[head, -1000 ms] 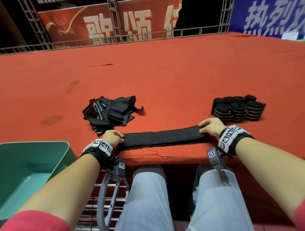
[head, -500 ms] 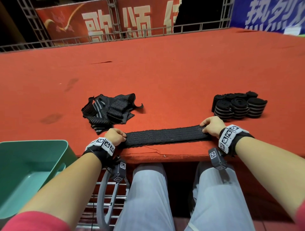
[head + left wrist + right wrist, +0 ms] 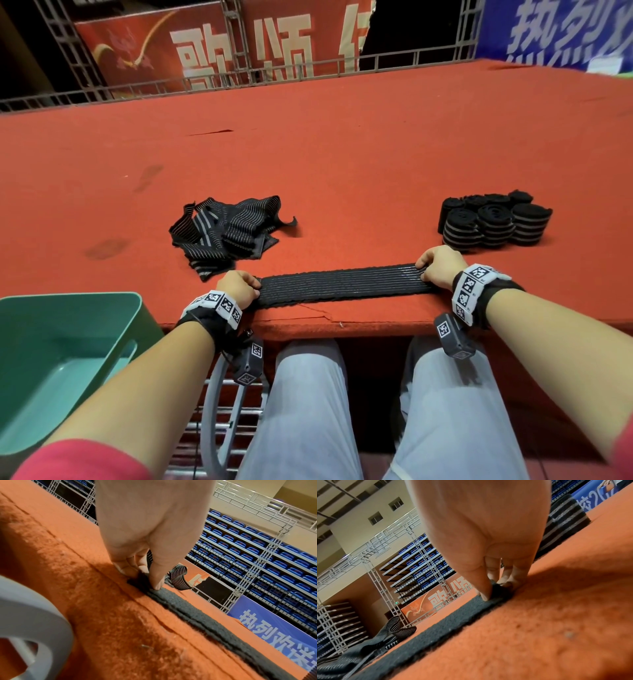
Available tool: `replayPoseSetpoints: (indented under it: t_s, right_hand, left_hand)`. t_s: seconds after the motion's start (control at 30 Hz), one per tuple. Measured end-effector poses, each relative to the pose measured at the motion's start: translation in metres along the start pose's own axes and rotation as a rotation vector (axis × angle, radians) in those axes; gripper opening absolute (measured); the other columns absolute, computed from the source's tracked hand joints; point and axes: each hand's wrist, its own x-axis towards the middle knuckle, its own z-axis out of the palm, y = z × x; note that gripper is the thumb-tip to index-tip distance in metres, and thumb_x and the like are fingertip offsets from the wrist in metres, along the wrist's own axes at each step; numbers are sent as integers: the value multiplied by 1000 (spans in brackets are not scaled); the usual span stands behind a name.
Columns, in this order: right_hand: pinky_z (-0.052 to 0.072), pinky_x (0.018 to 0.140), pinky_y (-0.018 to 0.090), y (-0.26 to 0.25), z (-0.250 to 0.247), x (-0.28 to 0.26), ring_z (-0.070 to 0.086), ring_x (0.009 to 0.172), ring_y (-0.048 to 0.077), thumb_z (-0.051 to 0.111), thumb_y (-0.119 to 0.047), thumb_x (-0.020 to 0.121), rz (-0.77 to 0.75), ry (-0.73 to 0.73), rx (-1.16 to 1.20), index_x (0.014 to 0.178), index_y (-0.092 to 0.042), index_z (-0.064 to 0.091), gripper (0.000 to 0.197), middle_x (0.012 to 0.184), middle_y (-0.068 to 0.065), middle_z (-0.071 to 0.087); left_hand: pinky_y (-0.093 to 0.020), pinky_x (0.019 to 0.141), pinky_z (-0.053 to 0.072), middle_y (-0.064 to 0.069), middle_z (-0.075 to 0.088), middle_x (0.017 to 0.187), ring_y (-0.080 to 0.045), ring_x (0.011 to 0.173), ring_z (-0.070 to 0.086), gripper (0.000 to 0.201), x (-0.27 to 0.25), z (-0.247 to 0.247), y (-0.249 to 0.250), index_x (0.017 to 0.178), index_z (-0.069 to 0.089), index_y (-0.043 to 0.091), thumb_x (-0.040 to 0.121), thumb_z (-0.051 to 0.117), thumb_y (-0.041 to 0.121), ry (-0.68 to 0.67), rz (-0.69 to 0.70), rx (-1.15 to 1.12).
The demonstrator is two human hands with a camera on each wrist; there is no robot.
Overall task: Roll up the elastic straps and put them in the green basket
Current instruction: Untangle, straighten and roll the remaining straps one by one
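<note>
Hands unmoved, left hand (image 3: 238, 287) and right hand (image 3: 440, 266) pinching flat ribbed elastic strap (image 3: 339, 283) ends

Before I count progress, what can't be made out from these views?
- Green basket: head view, cut off by the left edge and hidden partly by the left arm; its contents are uncertain.
- Rolled straps: back rolls hidden by the front ones; no count.
- Strap ends: covered by left hand and right hand.

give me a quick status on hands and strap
Left hand and right hand each pinch an end of the strap, flat, unrolled. Green basket bare inside. Nothing in the way.
</note>
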Motion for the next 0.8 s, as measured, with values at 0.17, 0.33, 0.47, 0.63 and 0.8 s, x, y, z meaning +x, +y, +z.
replayPoseSetpoints:
  t_s: [0.17, 0.33, 0.47, 0.63, 0.8]
  right_hand:
    - [45, 78, 24, 1, -1, -1, 65, 92, 21, 75, 1, 78, -14, -25, -26, 80, -24, 70, 26, 95, 3, 71]
    - [43, 75, 23, 1, -1, -1, 64, 89, 20, 75, 1, 78, -8, -17, -52, 78, -24, 69, 26, 96, 4, 70]
    - [42, 76, 23, 0, -1, -2, 62, 92, 21, 74, -2, 79, -9, 4, -104, 84, -21, 69, 20, 106, 5, 71]
    - [47, 91, 30, -3, 0, -2, 60, 115, 29, 70, -11, 83, 2, 8, -227, 125, -12, 61, 43, 124, 11, 64]
    - [53, 72, 30, -5, -1, 1, 67, 87, 28, 69, -15, 80, 32, -34, -241, 99, -6, 70, 21, 97, 13, 71]
  left_hand:
    - [-23, 75, 40, -4, 66, 95, -17, 84, 56, 12, 0, 0, 3, 93, 73, 13, 85, 73, 5, 3, -3, 54]
    - [-21, 75, 38, -1, 61, 91, -20, 90, 59, 15, -4, 1, 7, 82, 64, 15, 86, 69, 1, 11, 8, 110]
    - [-29, 82, 46, -7, 68, 98, -29, 98, 64, 19, -6, 2, 10, 76, 56, 18, 83, 68, 4, 56, -3, 157]
    - [-36, 87, 49, -17, 66, 113, -33, 104, 62, 33, -5, 1, 10, 113, 58, 3, 84, 70, 13, 69, -58, 210]
    - [-34, 83, 51, -16, 70, 103, -33, 98, 66, 21, -3, -1, 11, 102, 68, 4, 82, 70, 10, -6, -78, 177]
